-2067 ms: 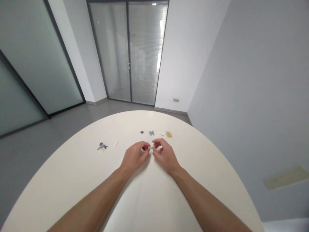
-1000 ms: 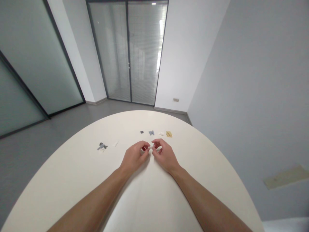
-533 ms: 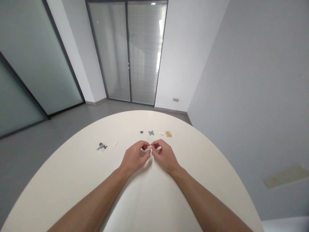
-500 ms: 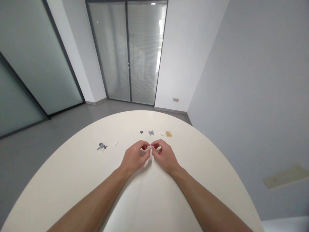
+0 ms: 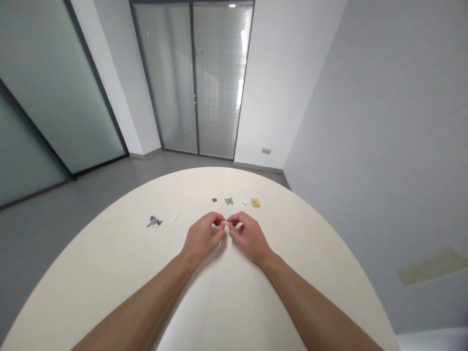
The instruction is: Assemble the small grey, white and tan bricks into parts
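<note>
Between my two hands is a small white piece (image 5: pixel 226 223), thin and short, its exact kind too small to make out. My left hand (image 5: pixel 204 235) pinches its left end between thumb and fingers. The right end is in the fingertips of my right hand (image 5: pixel 247 234), which is also closed. Both hands are just above the table, fingertips nearly meeting. Beyond them lie a small dark piece (image 5: pixel 214 200), blue-grey pieces (image 5: pixel 229 201), white pieces (image 5: pixel 244 202) and tan-yellow pieces (image 5: pixel 255 203).
A round white table (image 5: pixel 109 273) is under my forearms. To the left lie a heap of grey and dark pieces (image 5: pixel 154 222) with thin pale bits beside it, and a thin white strip (image 5: pixel 175 218). Glass doors (image 5: pixel 193 78) and walls stand past the table.
My left thumb and fingers have shifted slightly on the white piece, and the right fingertips have moved a little left. The pieces on the table lie as before.
</note>
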Demonstrator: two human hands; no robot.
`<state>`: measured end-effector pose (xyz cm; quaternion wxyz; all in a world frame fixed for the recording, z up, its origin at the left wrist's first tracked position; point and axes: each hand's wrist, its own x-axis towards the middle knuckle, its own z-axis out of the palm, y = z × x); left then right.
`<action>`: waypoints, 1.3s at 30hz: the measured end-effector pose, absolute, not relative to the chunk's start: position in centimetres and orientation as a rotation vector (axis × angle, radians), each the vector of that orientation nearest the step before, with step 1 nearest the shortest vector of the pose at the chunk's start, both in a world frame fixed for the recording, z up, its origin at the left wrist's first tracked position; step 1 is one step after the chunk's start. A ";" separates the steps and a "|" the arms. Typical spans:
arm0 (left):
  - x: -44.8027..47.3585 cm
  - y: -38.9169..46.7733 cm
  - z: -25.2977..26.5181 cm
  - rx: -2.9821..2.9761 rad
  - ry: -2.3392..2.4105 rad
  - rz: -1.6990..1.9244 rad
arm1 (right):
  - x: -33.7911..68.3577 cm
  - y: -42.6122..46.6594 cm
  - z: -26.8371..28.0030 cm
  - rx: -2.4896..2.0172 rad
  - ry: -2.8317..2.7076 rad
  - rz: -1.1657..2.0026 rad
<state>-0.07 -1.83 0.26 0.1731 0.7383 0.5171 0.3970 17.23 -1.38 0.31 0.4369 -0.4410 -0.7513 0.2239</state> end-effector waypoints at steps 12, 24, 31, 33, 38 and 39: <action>-0.1 -1.8 0.3 2.115 1.482 1.124 | 17.3 -1.2 0.2 -1.088 -1.872 0.547; -0.1 -1.9 0.3 2.116 1.472 1.108 | 17.2 -1.3 0.4 -1.103 -1.866 0.543; -0.1 -1.9 0.5 2.122 1.460 1.117 | 17.2 -1.4 0.4 -1.106 -1.864 0.547; -0.1 -1.9 0.5 2.122 1.461 1.116 | 17.2 -1.3 0.3 -1.104 -1.863 0.547; -0.1 -1.9 0.4 2.113 1.482 1.101 | 17.2 -1.2 0.3 -1.098 -1.866 0.543; -0.1 -1.9 0.4 2.113 1.483 1.098 | 17.2 -1.2 0.2 -1.098 -1.865 0.544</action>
